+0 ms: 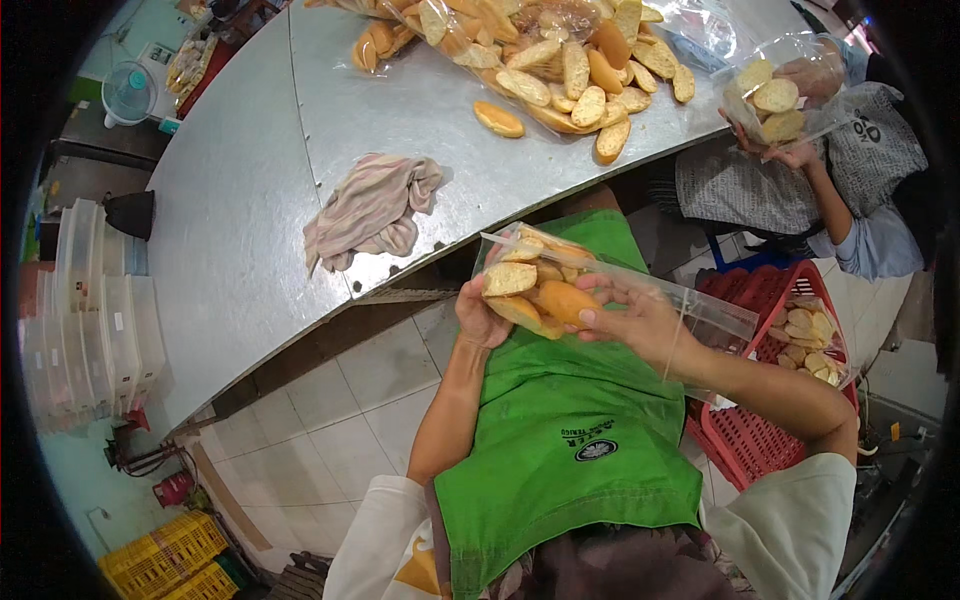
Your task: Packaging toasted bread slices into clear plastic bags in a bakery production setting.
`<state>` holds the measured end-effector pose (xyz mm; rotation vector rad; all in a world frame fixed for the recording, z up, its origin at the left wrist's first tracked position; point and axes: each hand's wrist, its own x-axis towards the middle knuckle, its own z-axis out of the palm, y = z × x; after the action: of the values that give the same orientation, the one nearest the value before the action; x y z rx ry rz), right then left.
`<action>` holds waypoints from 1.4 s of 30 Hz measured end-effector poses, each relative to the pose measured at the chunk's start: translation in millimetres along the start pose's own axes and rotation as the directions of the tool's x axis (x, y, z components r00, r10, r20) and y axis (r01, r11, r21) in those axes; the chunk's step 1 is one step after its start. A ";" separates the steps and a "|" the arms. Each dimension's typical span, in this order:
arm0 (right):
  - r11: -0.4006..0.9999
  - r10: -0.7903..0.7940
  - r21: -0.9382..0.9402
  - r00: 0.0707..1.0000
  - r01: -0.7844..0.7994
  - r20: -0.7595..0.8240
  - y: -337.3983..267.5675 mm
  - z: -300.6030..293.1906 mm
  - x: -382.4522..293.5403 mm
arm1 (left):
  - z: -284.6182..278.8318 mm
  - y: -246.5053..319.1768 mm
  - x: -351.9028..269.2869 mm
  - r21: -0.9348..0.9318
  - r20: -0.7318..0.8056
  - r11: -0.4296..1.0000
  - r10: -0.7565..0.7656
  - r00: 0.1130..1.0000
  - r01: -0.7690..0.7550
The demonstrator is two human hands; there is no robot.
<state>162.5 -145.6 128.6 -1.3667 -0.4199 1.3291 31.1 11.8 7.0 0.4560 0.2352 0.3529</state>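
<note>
A clear plastic bag (517, 247) of sliced, toasted bread is held over my lap. My left hand (481, 313) supports its filled end from the side and below. My right hand (637, 319) seems to be inside the bag, under its clear film, with thumb and fingers on an orange-brown bread slice (568, 302). Other bread slices (510, 277) with pale, crumbly faces lie packed around it. The unfilled length of the bag stretches right, over my right wrist, towards a red plastic basket. A green apron (570, 420) covers my lap beneath the bag.
The metal table (232, 187) bears a bread pile (570, 75) partly under plastic, and a striped cloth (375, 210). A co-worker's hand (795, 154) holds another bag (772, 97). The red basket (750, 442) contains filled bags (810, 337). Plastic bins (112, 330) stand left.
</note>
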 end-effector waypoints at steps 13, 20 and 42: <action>0.997 0.007 -0.077 0.990 -0.018 -0.144 23.8 11.2 12.7 | -0.1 0.5 -3.2 0.104 -0.009 0.994 0.015 1.000 -0.014; 0.965 -0.098 -0.255 0.986 0.061 -0.133 37.6 15.6 17.2 | -1.2 -6.0 -3.3 0.172 0.027 0.985 0.020 0.999 -0.025; 0.278 -0.557 -0.879 0.811 0.387 0.181 57.2 4.1 19.8 | -0.4 -1.0 -2.8 0.177 0.044 0.984 -0.042 0.998 0.034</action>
<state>140.6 -144.8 72.1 -1.9591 -1.4764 0.3719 28.6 10.0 6.6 0.6330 0.2300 0.2844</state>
